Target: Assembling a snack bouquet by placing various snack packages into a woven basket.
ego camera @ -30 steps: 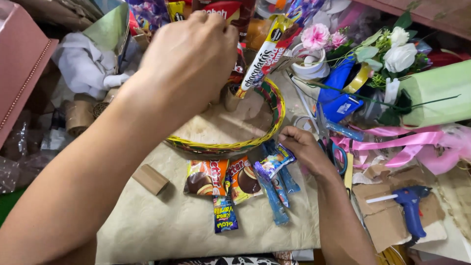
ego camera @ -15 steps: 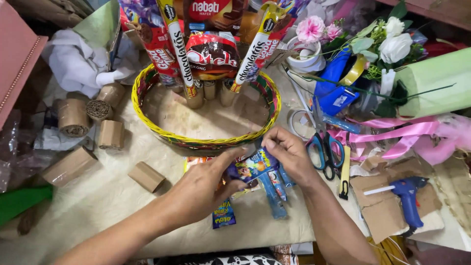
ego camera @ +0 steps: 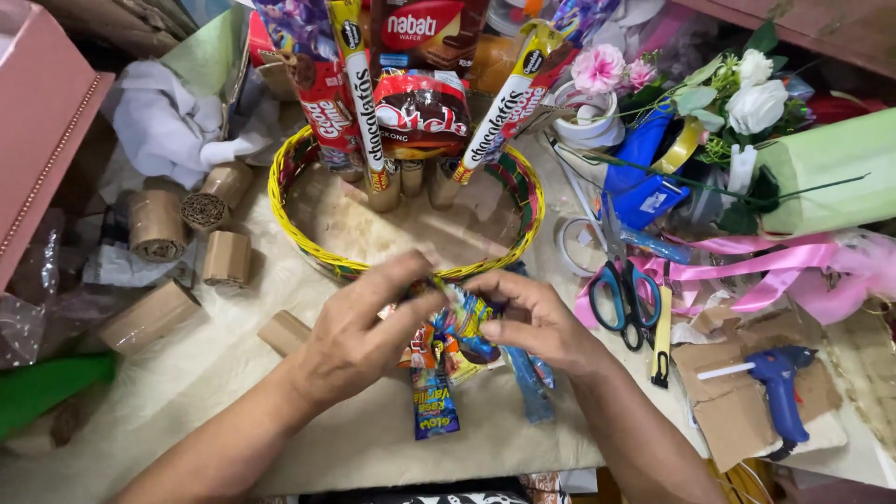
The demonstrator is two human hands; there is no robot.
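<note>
Cluttered and crowded, the table (ego camera: 233,411) wears a pale cloth, with a pink box (ego camera: 42,121) cut off at the left edge and green wrapping paper (ego camera: 821,168) at the right. Near the middle sits a round woven basket (ego camera: 289,201) with snack packets standing along its far side on cardboard rolls. Loose cardboard rolls (ego camera: 154,224) lie left of it; scissors (ego camera: 623,294) and a blue glue gun (ego camera: 779,387) lie right (pink ribbon tangles between). Just in front of the basket, the left hand (ego camera: 359,336) and right hand (ego camera: 537,322) both pinch one small colourful packet (ego camera: 464,315), which is blurred. More packets beneath are partly hidden.
</note>
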